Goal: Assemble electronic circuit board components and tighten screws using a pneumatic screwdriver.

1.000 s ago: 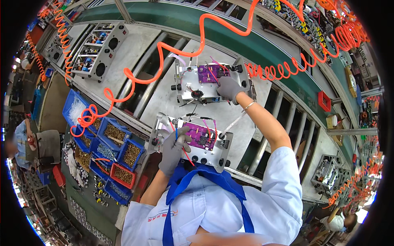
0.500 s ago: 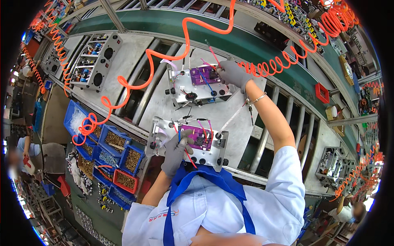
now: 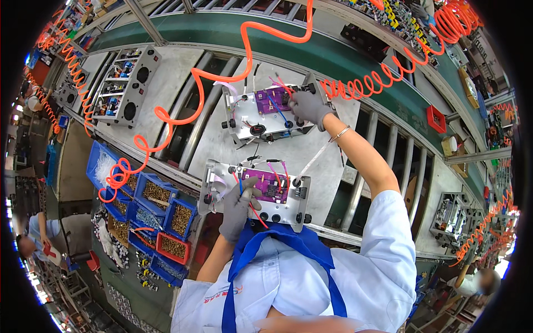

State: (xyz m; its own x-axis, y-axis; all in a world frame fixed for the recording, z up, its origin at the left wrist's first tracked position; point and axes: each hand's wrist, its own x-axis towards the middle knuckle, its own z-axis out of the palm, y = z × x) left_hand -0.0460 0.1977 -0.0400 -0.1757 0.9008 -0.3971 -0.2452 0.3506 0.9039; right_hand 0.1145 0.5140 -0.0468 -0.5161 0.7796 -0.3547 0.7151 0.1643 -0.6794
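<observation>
Blue bins (image 3: pixel 93 161) at far left, too overlapped to count surely, with one red bin (image 3: pixel 172 257) of small brass-coloured parts among them. Behind, one silver framework (image 3: pixel 130 83) with two black round openings. Next, one orange coiled hose (image 3: pixel 248 53) looping over a pale metal plate (image 3: pixel 327 180). On that plate, two silver units: near chassis (image 3: pixel 286 210) and far chassis (image 3: pixel 241 130), one purple board (image 3: pixel 272 186) on each. Near one close to the body, long axis left to right, right end slanted slightly nearer, black round fittings along the body-side edge. Left hand (image 3: pixel 236 211), grey-gloved, curled narrow about one red wire (image 3: pixel 259 217) at the board's left end. Far one just beyond, long axis also left to right, right end slanted away. Right hand (image 3: pixel 311 108), likewise gloved, fingertips drawn together on red wires (image 3: pixel 283 85). Rightward, one more orange coil (image 3: pixel 455 25) and one small red tray (image 3: pixel 436 127).
</observation>
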